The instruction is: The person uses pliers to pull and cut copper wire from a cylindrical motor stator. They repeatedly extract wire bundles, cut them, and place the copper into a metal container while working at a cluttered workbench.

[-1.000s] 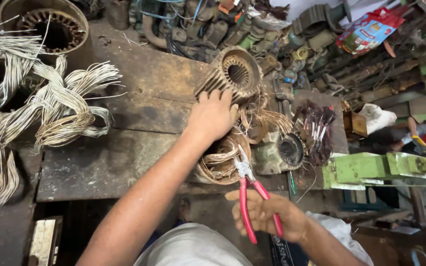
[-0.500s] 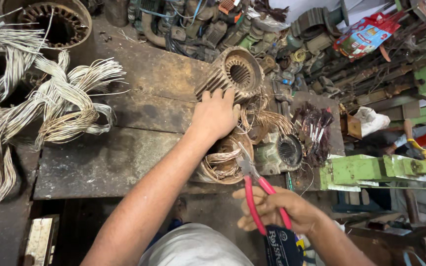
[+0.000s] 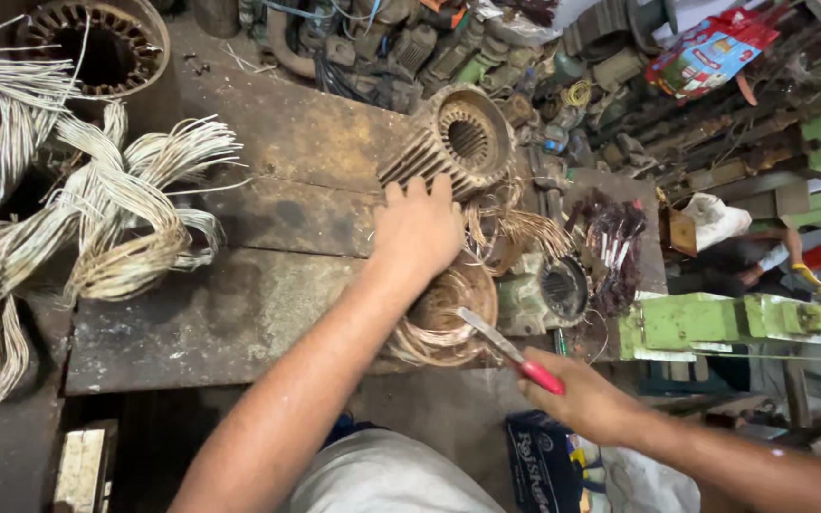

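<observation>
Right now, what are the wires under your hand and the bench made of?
Wires: probably copper, since they look shiny and reddish-brown where they loop below the left hand. Bench: looks like rusty steel plate, flat, brown and scuffed, though I can't be sure.

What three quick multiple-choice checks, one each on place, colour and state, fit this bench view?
1. Where does the left hand rest?
A on the motor stator
B on the wire bundles
C on the green machine

2. What colour are the handles of the pliers?
A blue
B red
C yellow

3. How is the right hand?
A open and empty
B flat on the bench
C closed on the pliers

Answers: 1 A, palm lies on the stator beside its copper windings; 2 B, red grip shows at the fist; 3 C, fingers wrap the handles.
</observation>
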